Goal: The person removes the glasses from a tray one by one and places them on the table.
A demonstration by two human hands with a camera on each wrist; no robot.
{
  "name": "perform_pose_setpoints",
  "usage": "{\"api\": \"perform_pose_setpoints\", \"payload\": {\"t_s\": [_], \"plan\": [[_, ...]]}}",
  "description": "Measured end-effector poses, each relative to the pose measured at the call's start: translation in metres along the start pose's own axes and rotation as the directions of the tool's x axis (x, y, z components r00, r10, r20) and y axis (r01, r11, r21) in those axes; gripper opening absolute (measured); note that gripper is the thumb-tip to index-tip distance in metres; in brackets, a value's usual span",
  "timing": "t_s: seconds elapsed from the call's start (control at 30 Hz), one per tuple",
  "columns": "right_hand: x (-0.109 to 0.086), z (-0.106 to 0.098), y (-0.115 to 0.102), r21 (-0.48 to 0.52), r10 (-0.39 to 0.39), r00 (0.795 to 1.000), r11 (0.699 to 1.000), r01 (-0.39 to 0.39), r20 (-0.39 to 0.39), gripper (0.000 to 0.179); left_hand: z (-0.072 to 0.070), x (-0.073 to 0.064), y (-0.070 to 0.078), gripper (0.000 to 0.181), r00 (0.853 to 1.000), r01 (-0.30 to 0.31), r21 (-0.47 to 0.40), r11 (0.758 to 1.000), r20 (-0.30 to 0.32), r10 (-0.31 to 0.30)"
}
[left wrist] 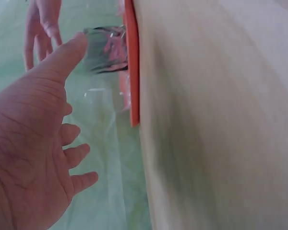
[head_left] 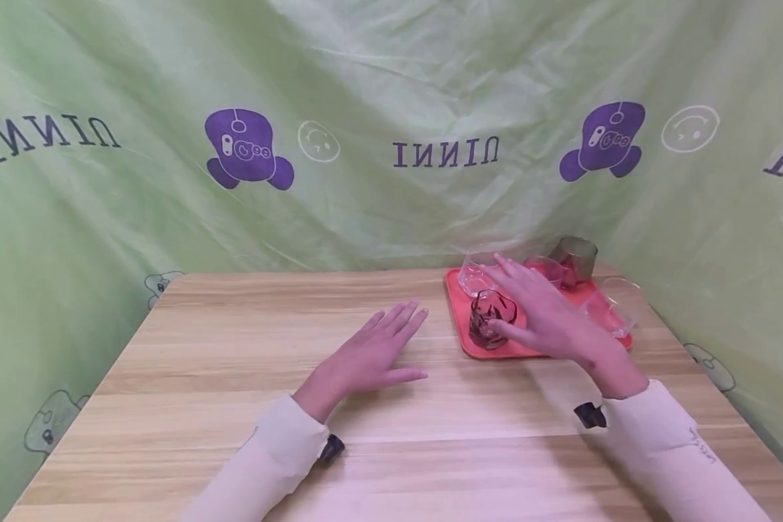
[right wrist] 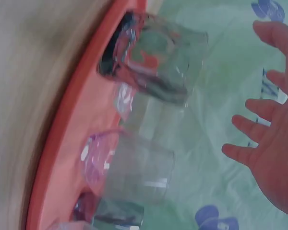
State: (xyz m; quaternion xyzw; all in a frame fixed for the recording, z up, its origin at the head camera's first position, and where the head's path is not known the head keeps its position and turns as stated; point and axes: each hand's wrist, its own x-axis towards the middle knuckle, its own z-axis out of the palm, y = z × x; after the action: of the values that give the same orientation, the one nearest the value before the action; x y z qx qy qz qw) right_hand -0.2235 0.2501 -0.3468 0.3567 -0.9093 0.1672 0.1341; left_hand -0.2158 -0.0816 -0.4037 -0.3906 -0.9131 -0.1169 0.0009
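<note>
My right hand (head_left: 548,312) is held over the red tray (head_left: 457,301), fingers stretched out and nothing in its grasp. Below its thumb in the head view stands a dark-tinted faceted glass (head_left: 486,319); the right wrist view has that glass (right wrist: 156,60) apart from the fingers. A clear glass (head_left: 475,281) is behind it, partly hidden by the fingertips. More clear glasses, one at the right edge (head_left: 610,312), share the tray with a smoky grey tumbler (head_left: 576,259) at the back. Left of the tray, my left hand (head_left: 378,351) hovers above the table with spread, straight fingers, holding nothing.
The light wooden table (head_left: 235,362) extends left and in front of the tray. A green printed curtain (head_left: 365,87) hangs close behind the table and down both sides. The tray sits near the table's back right corner.
</note>
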Motion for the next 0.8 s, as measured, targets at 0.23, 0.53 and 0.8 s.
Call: {"api": "perform_pose_setpoints", "payload": {"t_s": [0.23, 0.53, 0.8], "plan": [[-0.011, -0.017, 0.014, -0.022, 0.093, 0.991, 0.995, -0.095, -0.100, 0.084, 0.010, 0.015, 0.009, 0.095, 0.999, 0.001, -0.005, 1.000, 0.041, -0.001], [-0.028, -0.034, 0.038, 0.002, 0.144, 0.965, 0.989, -0.147, -0.217, 0.072, 0.014, 0.029, 0.017, 0.094, 0.997, 0.017, -0.028, 0.999, 0.072, -0.015], [-0.060, -0.049, 0.072, 0.178, 0.292, 0.915, 0.952, -0.250, -0.278, 0.071, 0.020, 0.049, 0.021, 0.091, 0.999, 0.026, -0.071, 0.997, 0.035, -0.023]]}}
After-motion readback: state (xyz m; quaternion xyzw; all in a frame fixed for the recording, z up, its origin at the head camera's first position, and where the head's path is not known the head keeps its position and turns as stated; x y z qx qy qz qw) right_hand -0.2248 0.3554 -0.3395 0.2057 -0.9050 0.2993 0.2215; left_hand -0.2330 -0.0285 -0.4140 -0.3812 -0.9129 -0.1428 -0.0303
